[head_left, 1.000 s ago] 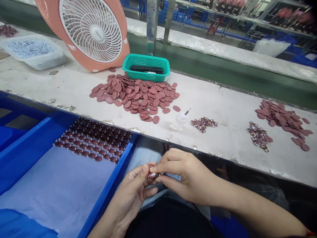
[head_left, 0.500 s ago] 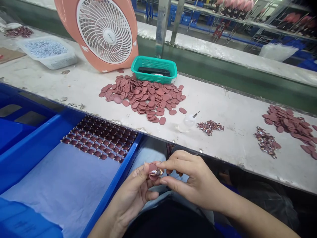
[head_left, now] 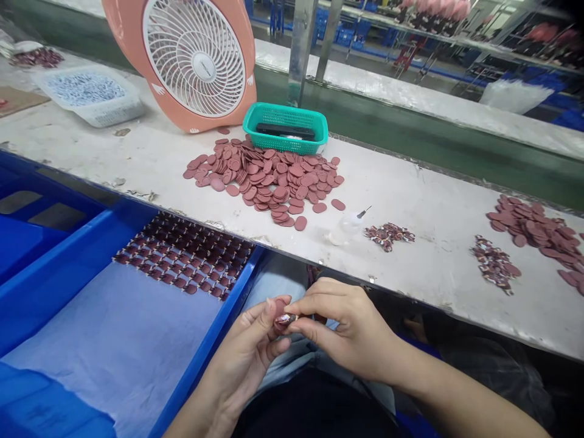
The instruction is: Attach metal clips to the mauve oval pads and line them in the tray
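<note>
Compared with half a second ago, the fingertips of the right hand (head_left: 344,319) are now brought together on the small painted part (head_left: 285,319), where a gap was seen; the table's things are shifted only slightly in view.

Nearest the body, above the lap, a reddish-brown oval (head_left: 279,306) is gripped between the thumb and fingers of the left hand (head_left: 249,334), whose lower fingers are half curled. The painted part is pinched against it by the right thumb and forefinger. The oval seems to be steadied by one hand so that the part can be handled by the other; whether the two are joined cannot be told, since the contact is covered.

To the left, a blue crate (head_left: 214,331) is lined with a pale sheet (head_left: 114,328), on which reddish pieces (head_left: 182,252) are laid in close rows, probably to be kept orderly.

On the white table (head_left: 438,280), a clear bottle (head_left: 347,230) is placed near the edge, presumably for easy reach, its needle tip (head_left: 364,212) pointed upward. Just beside it, a clump of painted parts (head_left: 389,236) is gathered; farther right, a second clump (head_left: 494,264) is set before a smaller pile of ovals (head_left: 531,228). The large heap of ovals (head_left: 269,176) is spread before a green basket (head_left: 255,139), in which a black object (head_left: 285,131) is held. Behind, a fan (head_left: 205,67) is faced toward the seat, perhaps for cooling.
</note>
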`<state>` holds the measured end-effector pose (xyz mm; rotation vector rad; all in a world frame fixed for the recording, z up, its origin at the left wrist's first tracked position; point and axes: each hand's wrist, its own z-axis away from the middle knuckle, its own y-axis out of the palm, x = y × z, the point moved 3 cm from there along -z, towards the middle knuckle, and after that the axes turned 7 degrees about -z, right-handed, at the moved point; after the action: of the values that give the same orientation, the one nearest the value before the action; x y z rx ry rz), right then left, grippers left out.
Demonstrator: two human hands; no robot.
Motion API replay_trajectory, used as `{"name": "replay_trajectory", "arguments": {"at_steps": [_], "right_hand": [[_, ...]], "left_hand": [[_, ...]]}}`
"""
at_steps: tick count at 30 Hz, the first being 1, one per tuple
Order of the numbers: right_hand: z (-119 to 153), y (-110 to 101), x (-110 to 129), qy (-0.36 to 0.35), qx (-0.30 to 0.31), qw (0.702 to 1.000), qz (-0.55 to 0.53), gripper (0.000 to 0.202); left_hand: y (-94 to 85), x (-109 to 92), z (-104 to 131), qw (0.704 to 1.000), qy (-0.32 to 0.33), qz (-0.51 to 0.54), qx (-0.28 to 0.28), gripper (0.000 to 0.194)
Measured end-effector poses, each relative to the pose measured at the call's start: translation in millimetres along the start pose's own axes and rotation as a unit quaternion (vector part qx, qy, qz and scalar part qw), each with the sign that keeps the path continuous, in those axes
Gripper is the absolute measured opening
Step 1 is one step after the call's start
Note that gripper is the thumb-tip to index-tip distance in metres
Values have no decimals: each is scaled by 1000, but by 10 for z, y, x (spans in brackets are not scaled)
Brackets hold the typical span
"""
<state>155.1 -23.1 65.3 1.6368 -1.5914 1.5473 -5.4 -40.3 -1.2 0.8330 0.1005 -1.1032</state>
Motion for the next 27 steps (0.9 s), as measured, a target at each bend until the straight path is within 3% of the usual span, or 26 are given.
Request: {"name": "replay_trajectory", "arguments": {"at_steps": [7,11,14,17,22,27], "right_hand": [[-63,-19,11,2,9,1000,-17,10],[-157,43,22,-46,-11,999,-1,13],[-229,232,-66,-98,-81,989,73,10],[-272,561,-223,-148,-125,969,156,10],[-308,1082,-487,-175,-109,965,164,15],[-380,1319,-590,-154,-93,972,150,12]], "left_hand": [[31,-64,33,999,11,-25,40,40],[-32,-141,30,997,35,-51,53,56],[-243,-186,15,983,164,-45,-71,55],[-487,-162,30,934,283,-49,-214,44],[-723,-83,-24,915,291,-73,-269,41],[-909,-91,-43,898,276,-123,-319,41]]}}
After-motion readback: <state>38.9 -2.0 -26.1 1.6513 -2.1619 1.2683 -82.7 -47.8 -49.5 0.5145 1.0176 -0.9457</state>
